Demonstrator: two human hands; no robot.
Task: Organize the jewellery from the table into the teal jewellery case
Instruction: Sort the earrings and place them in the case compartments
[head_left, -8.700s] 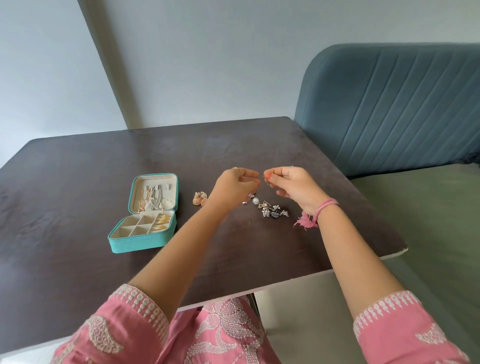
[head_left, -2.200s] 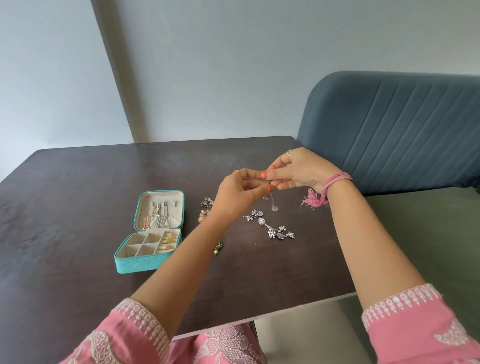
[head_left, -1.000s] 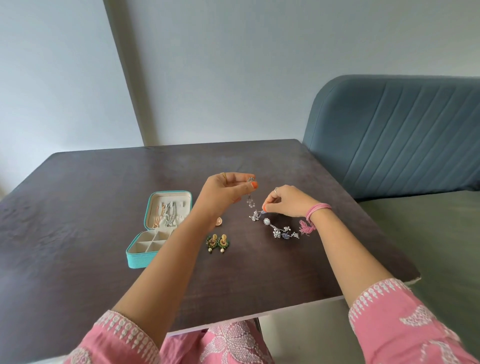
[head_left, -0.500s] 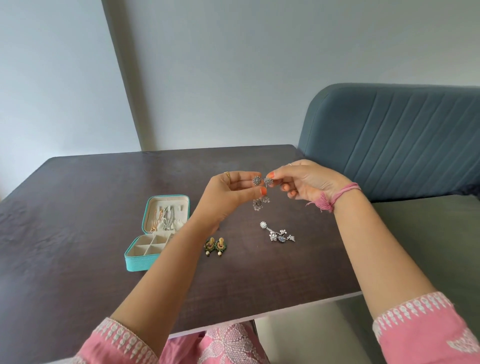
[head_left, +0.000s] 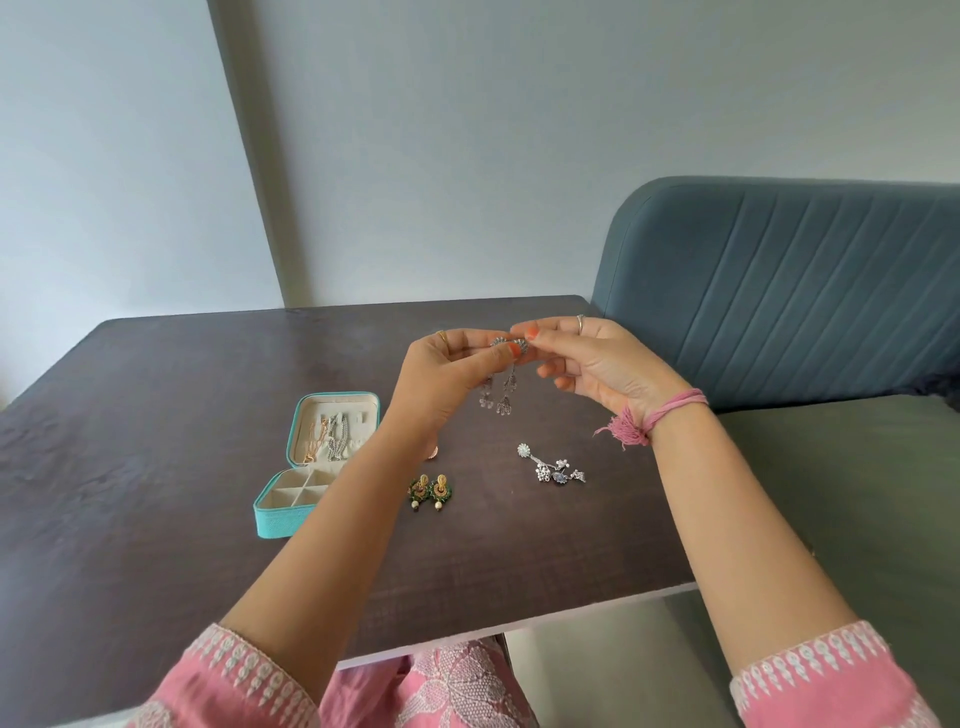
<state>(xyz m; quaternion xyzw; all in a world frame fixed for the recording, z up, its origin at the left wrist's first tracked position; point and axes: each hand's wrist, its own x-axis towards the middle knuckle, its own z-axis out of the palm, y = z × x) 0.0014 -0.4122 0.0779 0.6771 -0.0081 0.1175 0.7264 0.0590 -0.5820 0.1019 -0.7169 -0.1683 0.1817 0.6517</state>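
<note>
Silver earrings pinched between both hands' fingers above the bench; next, likely carried to the case.

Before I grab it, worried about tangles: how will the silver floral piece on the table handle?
The silver floral piece looks like small clusters joined by thin links, so probably floppy and light. Pinched at one end, the rest would likely dangle. It lies flat, unlikely to roll.
</note>
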